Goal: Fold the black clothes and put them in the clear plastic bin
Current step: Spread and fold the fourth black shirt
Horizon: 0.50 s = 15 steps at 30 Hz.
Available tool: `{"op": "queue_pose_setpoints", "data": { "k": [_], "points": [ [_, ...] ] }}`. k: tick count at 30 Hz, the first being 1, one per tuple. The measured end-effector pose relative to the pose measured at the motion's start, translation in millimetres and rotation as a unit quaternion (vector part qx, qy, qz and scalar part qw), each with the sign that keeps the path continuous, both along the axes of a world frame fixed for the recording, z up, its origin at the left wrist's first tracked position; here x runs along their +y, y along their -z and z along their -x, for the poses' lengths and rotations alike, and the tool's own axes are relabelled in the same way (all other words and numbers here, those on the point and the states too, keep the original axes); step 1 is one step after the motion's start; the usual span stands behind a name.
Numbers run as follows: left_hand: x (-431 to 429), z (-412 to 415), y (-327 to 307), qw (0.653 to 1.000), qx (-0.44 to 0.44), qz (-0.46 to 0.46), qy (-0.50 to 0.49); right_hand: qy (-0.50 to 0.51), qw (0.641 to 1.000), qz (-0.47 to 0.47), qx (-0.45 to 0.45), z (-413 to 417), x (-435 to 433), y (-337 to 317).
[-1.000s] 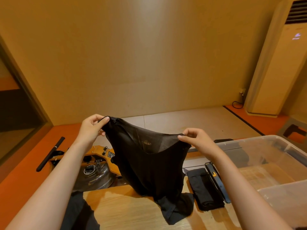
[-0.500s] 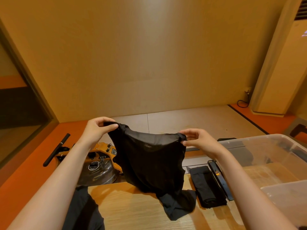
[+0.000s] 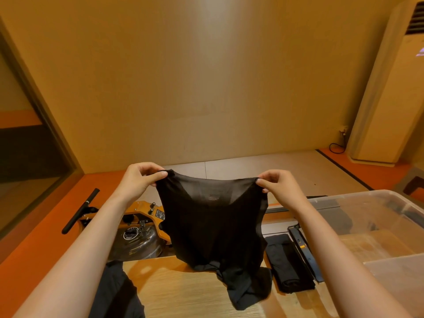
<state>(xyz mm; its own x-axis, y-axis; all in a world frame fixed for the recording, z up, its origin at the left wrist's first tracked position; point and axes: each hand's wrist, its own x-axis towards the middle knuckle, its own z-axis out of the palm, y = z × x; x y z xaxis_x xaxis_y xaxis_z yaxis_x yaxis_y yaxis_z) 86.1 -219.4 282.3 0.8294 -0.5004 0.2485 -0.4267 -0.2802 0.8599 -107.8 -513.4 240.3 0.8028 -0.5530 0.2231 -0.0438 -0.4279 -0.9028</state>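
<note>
A thin black garment (image 3: 213,228) hangs in the air over the wooden table (image 3: 183,292), its lower end crumpled on the tabletop. My left hand (image 3: 140,180) pinches its top left corner and my right hand (image 3: 277,187) pinches its top right corner, so the upper edge is stretched between them. A folded black piece (image 3: 288,265) lies on the table just right of the hanging cloth. More black cloth (image 3: 114,292) lies at the table's left edge near my left arm. The clear plastic bin (image 3: 367,223) stands at the right.
A wooden machine with a round metal tank (image 3: 135,239) and a black handle bar (image 3: 80,211) sits on the floor beyond the table. A flat dark bar (image 3: 305,251) lies between the folded piece and the bin. A tall air conditioner (image 3: 390,99) stands in the far right corner.
Both hands have pulled the garment's top edge taut and level, and drawn a little wider apart. The cloth now hangs flatter.
</note>
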Motion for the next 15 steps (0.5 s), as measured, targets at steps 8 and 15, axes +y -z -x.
{"op": "queue_pose_setpoints", "data": {
  "k": [8,15],
  "points": [
    [-10,7,-33,0.998,-0.036,0.048,-0.009,0.013,0.998,0.042,-0.05,-12,-3,-55],
    [-11,4,-77,0.995,-0.071,0.069,-0.019,0.007,0.992,0.088,-0.091,-17,-12,-109]
  ]
}}
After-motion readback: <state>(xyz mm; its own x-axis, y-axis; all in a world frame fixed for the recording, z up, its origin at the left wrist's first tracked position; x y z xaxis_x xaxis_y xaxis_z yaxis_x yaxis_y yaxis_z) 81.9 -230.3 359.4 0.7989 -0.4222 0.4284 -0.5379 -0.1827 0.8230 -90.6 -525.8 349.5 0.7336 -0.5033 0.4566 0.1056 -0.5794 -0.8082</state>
